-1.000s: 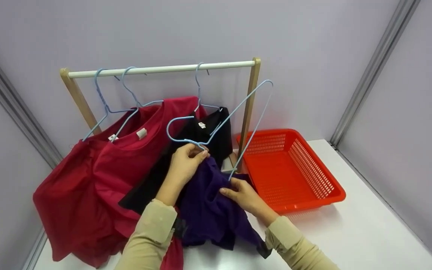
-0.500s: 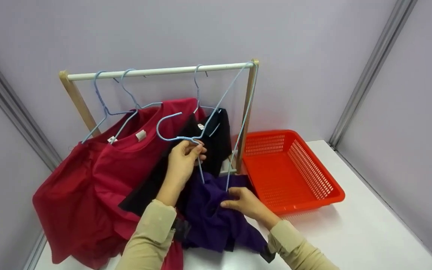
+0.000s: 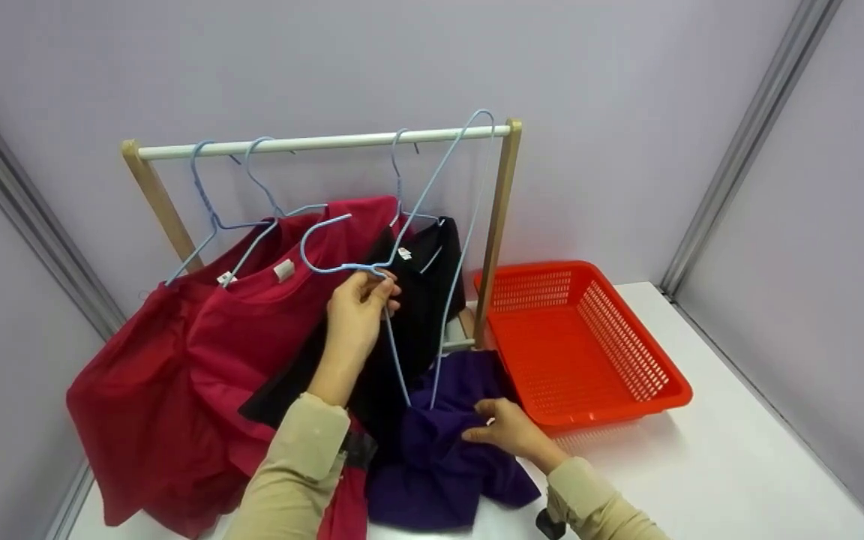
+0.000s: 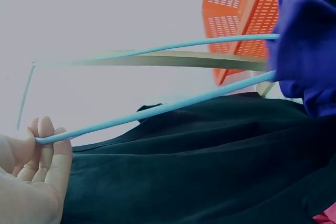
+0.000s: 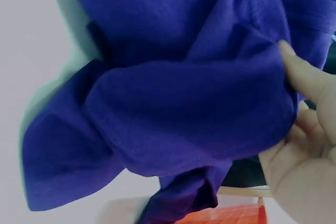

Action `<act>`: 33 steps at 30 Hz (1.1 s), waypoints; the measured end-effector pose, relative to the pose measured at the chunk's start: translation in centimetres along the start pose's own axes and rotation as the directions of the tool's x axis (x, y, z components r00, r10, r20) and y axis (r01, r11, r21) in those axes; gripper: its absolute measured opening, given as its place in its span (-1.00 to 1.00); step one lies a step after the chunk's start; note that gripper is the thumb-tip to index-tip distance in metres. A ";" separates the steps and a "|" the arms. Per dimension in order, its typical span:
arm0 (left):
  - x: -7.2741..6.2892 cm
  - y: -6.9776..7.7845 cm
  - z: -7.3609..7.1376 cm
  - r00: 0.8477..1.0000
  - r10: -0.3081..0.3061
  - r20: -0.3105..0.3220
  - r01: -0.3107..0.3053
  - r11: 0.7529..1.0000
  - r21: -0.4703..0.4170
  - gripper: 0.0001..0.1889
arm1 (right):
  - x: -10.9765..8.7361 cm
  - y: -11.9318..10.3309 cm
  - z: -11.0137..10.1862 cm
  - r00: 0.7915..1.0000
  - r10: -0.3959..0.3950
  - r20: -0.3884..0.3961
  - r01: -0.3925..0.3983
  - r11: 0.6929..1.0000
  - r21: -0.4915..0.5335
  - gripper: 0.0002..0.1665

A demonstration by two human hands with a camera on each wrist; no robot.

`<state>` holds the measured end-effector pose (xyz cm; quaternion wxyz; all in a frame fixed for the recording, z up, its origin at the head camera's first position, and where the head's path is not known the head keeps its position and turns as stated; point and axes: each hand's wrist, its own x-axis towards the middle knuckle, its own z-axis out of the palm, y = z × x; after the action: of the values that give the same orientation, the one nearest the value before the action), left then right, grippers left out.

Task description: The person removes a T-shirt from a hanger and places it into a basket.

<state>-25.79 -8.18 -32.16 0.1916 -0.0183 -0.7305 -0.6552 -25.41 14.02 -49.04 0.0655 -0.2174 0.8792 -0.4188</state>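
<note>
A light blue wire hanger (image 4: 157, 111) is held tilted, its hook to the left and one end raised as high as the rack's bar. My left hand (image 3: 351, 315) pinches it just below the hook. The hanger's other end runs into a purple garment (image 3: 439, 465), which covers that tip. With thumb and fingers, my right hand (image 3: 511, 429) pinches the garment's edge, seen as a folded hem in the right wrist view. The purple cloth lies bunched, its lower part on the white table.
Behind my hands stands a rack with a white bar (image 3: 342, 140). Red garments (image 3: 154, 390) and a black garment (image 3: 432, 262) hang there on blue hangers. A red plastic basket (image 3: 552, 352) stands on the table (image 3: 732, 450) at right, close beside the purple cloth.
The hanger's raised end has swung left and its lower end has gone down with the purple cloth. My left hand has shifted slightly left; my right hand has moved down and right.
</note>
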 end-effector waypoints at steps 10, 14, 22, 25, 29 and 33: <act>0.4 0.6 -0.5 0.999 -0.037 0.013 0.035 0.992 0.122 -0.83 | -0.5 2.0 1.5 0.995 0.046 -0.088 -0.065 0.971 -0.231 -0.54; 0.4 0.7 -0.6 0.997 -0.062 0.042 0.055 0.987 0.151 -0.83 | -0.2 2.3 2.5 0.993 0.065 -0.100 -0.087 0.966 -0.243 -0.10; 0.3 0.8 -0.9 0.994 -0.061 0.094 0.045 0.984 0.170 -0.84 | 0.5 2.7 3.0 0.987 0.159 0.003 -0.149 0.929 -0.338 0.04; 0.3 0.8 -0.9 0.994 -0.056 0.093 0.037 0.979 0.202 -0.85 | 0.8 3.1 2.9 0.984 0.174 0.037 -0.147 0.914 -0.378 -0.09; 0.4 0.9 -0.8 0.987 -0.114 0.113 0.096 0.984 0.147 -0.81 | 0.8 3.7 3.0 0.990 0.127 0.067 -0.094 0.925 -0.368 -0.12; 0.6 1.0 -0.7 0.955 -0.237 0.180 0.240 0.971 0.004 -0.70 | 0.8 4.3 3.5 0.995 0.040 0.087 -0.007 0.935 -0.354 -0.14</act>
<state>-25.85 -8.88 -31.01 0.0443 0.0093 -0.7359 -0.6756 -26.50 13.57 -54.48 0.0712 -0.2345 0.9387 -0.2426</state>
